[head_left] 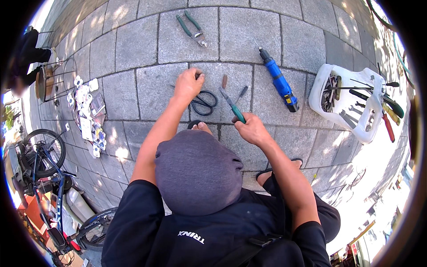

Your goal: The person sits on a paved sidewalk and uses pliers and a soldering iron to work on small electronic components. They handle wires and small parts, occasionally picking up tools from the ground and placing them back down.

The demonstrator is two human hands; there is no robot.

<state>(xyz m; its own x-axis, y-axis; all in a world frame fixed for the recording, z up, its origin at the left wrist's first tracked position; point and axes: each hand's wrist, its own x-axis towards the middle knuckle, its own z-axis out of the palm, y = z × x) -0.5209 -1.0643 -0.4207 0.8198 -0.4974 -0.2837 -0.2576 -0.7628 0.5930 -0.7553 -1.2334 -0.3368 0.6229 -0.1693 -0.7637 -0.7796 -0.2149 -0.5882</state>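
My left hand [189, 82] is closed, its fingers curled together just above the paving; a small dark thing may be between them, too small to make out. Beside that wrist lie scissors with black loop handles [204, 103], their blades partly hidden by my arm. My right hand [251, 128] grips the green handle of a knife-like tool [235, 109], whose grey metal blade points up and to the left. Just past its tip rest a short brown piece [224, 81] and a small dark grey piece [243, 91] on the stone.
Green-handled pliers [192, 29] lie farther off. A blue power screwdriver [279, 81] is to the right, before a white plastic tool carrier [316, 93] with wrenches and screwdrivers. Left are a pile of small packages [89, 115], a bicycle [46, 164] and a stool [42, 83].
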